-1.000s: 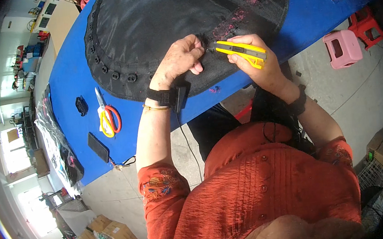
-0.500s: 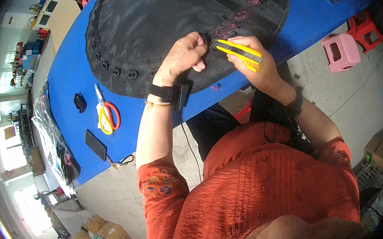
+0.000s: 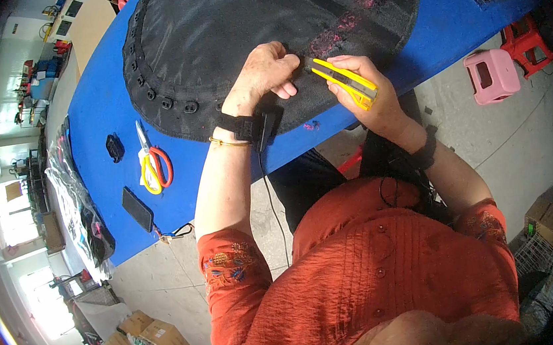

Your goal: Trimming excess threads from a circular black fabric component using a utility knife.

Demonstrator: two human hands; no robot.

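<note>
Black fabric panel (image 3: 237,36) lies flat on the blue worktop (image 3: 104,109), its near edge at the worktop's front. The left hand (image 3: 267,70) presses down on this edge, fingers curled together on the cloth. The right hand (image 3: 364,84) has its fingers closed around a yellow utility knife (image 3: 346,80), tip at the fabric beside the left hand. Scissors (image 3: 152,163) with red and yellow handles lie well apart to the left.

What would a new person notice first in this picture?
A large black fabric piece covers the middle of the blue table. At its near edge, the left hand presses the fabric while the right hand holds a yellow utility knife. Red and yellow scissors lie to the left.
</note>
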